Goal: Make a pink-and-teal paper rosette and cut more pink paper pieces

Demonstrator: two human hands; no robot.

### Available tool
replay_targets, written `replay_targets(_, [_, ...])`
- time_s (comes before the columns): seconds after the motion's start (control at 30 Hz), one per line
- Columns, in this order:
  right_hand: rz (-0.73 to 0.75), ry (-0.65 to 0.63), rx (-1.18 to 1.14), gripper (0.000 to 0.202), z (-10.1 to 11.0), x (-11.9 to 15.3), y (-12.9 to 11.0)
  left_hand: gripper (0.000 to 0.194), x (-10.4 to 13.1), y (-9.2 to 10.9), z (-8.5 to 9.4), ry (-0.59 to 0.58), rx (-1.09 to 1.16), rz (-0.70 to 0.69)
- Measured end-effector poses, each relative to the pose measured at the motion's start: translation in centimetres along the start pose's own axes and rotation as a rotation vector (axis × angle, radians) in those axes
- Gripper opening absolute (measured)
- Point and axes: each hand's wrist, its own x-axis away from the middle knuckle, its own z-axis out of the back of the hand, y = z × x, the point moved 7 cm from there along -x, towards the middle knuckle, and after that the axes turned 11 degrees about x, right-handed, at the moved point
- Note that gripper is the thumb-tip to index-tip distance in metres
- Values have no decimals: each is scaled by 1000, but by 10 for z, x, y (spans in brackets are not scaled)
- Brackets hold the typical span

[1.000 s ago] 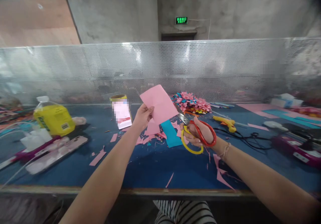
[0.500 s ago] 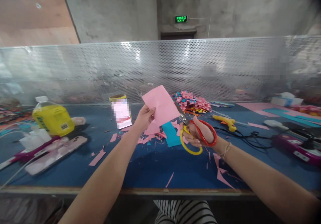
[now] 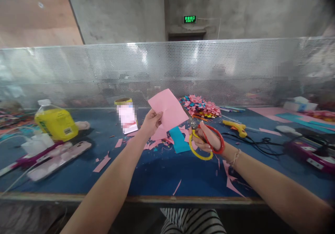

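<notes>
My left hand pinches the near left edge of a sheet of pink paper, holding it up above the table. In my right hand is a pair of scissors with one yellow and one red handle loop. The metal blades point up and left, at the right edge of the pink sheet; their tips are partly hidden there. Beneath the sheet lie pink paper scraps and a blue paper piece on the blue table.
A pile of pink and blue cut paper sits behind the scissors. Right are a yellow glue gun and a purple power strip. Left are a jug of yellow liquid, a phone and a lit phone screen propped upright.
My right hand has shifted slightly, and the scissors' handle loops have turned a little and sit nearer each other. My left hand and the pink sheet are nearly unmoved.
</notes>
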Motion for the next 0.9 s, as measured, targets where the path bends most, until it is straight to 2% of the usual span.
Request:
replay_targets(0.17, [-2,15,-37,55,-1,1,-2,29,1,-1,0,2,-9,-9])
replay_targets(0.37, [38,-50,-140,57,-8,4,-10,26,2,-4,0,10,26,25])
replay_targets(0.7, [70,-135,-117,59,-23,11,-23,21,8,-11,-7,5,126,119])
replay_targets(0.9, [47,-131,-98,61,-18,9,-14,32,16,-15,-18,49,101,182])
